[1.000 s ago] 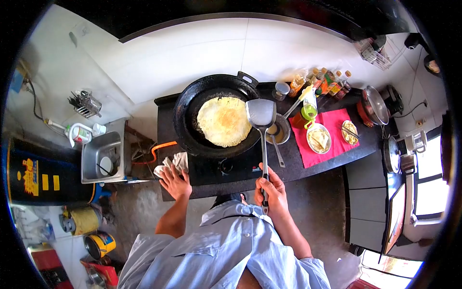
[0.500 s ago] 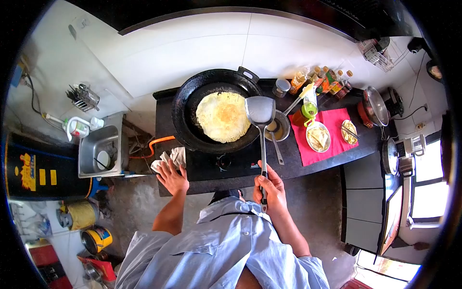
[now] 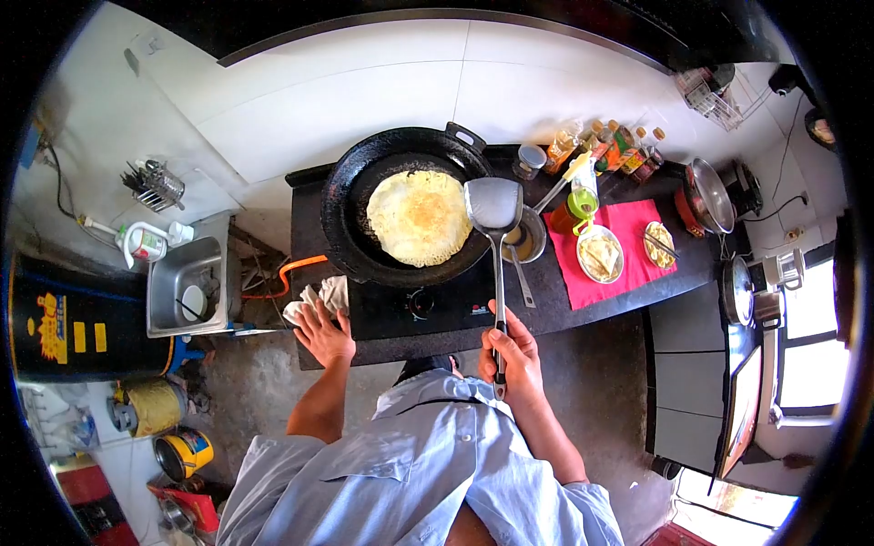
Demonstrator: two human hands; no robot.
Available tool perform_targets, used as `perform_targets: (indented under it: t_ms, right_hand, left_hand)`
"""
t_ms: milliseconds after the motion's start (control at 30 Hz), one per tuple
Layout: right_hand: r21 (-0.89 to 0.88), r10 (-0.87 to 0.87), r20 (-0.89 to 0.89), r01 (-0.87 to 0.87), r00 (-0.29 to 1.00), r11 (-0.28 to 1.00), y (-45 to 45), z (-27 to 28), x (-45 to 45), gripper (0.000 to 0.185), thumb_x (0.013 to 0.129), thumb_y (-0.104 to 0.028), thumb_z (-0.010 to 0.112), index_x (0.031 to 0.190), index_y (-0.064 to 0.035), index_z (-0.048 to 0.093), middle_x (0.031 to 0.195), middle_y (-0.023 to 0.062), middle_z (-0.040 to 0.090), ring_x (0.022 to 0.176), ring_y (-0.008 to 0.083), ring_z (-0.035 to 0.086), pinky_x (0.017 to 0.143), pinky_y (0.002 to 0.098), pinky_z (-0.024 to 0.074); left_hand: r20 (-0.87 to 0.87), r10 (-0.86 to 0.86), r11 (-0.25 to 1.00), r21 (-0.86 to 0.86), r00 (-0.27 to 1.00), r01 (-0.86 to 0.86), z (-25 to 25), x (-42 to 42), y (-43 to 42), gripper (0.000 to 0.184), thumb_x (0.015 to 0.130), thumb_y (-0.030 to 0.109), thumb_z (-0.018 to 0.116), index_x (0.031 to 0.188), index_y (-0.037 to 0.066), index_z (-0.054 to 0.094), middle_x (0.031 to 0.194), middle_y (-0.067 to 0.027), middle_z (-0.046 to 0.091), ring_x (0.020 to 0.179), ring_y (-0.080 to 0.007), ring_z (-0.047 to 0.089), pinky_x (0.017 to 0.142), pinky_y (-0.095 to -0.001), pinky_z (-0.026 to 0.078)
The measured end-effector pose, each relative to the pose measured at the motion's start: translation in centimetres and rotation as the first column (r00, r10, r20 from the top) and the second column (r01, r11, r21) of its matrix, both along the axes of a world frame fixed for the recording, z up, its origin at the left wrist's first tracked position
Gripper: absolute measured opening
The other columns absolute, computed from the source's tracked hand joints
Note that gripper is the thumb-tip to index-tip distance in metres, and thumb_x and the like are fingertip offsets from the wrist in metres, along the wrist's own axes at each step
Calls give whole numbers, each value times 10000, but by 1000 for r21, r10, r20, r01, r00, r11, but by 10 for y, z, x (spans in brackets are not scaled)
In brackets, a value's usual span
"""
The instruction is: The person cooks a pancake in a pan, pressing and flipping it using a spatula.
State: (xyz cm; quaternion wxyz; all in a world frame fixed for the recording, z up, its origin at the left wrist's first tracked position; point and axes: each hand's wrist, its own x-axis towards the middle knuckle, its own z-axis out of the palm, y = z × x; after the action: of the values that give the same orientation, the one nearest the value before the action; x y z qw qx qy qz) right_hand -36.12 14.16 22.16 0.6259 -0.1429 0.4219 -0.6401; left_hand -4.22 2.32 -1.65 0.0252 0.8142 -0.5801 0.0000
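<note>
A round yellow flatbread [image 3: 420,218] with a browned middle lies in the black wok [image 3: 344,238] on the stove. My right hand [image 3: 512,355] is closed round the handle of a metal spatula [image 3: 493,206], whose blade hangs over the wok's right edge. At the counter's left front, my left hand [image 3: 325,335] rests with fingers spread on a crumpled pale cloth [image 3: 333,293]. Right of the wok is a small pot [image 3: 534,238] with a ladle in it.
On a red cloth [image 3: 571,277] stand a plate of folded flatbread [image 3: 600,256], a smaller bowl [image 3: 660,246] and a green-topped jar [image 3: 574,211]. Several bottles [image 3: 628,150] line the wall. The sink [image 3: 188,287] is at the left, a pan [image 3: 710,196] at the right.
The whole view has shifted slightly, moving the counter up and a little left in the picture. Both hands keep their places on the cloth and the spatula; the flatbread looks the same.
</note>
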Motion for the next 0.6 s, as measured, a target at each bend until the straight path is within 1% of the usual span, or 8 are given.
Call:
perform_targets:
  t_ms: [300, 500, 600]
  right_hand:
    - [13, -12, -31, 12, 999, 1000, 3, -1, -2, 492, 1038, -77, 643, 1516, -68, 525, 789, 55, 601, 486, 127, 559, 439, 284, 435]
    - [24, -4, -90, 6, 996, 1000, 3, 0, -3, 498, 1041, -78, 637, 1524, -62, 517, 782, 48, 599, 483, 119, 555, 450, 282, 447]
    - [39, -11, -81, 14, 997, 999, 4, 1, -3, 507, 1039, -78, 639, 1529, -59, 512, 779, 42, 598, 480, 116, 552, 455, 278, 453]
  left_hand:
    - [-4, -12, 998, -57, 1000, 11, -5, 1, 0, 678, 1064, 589, 385, 1628, 215, 419, 1725, -126, 302, 1612, -361, 200, 1290, -565, 126]
    - [5, -6, 999, -47, 1000, 6, -4, 1, 0, 679, 1064, 589, 381, 1638, 228, 406, 1727, -114, 301, 1610, -354, 211, 1294, -555, 129]
    - [3, -2, 999, -32, 1000, 2, -4, 1, 0, 682, 1064, 592, 380, 1643, 232, 400, 1729, -108, 299, 1610, -351, 214, 1294, -553, 133]
